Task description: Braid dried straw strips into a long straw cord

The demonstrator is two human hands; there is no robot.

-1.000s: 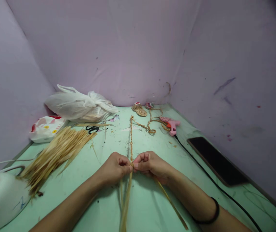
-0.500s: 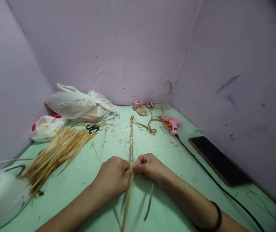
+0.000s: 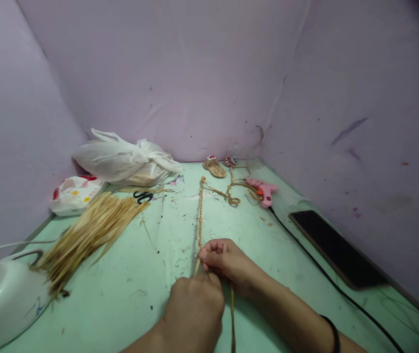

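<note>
A thin braided straw cord runs from the far part of the table toward me, its far end bending off to the right. My right hand pinches its near end between thumb and fingertips. Closer to me, my left hand is closed around the loose straw strand that comes out of the braid; most of that strand is hidden under the hand. Another straw strand hangs down below my right hand toward the front edge of the view.
At left lie a bundle of dry straw strips, black-handled scissors, a tissue pack, a white bowl and a plastic bag. At right are a pink glue gun with its black cord, and a phone. Small woven slippers sit behind.
My left hand has moved from beside the right fingertips down toward me and slightly right, along the strand. My right hand keeps its pinch at nearly the same place.
</note>
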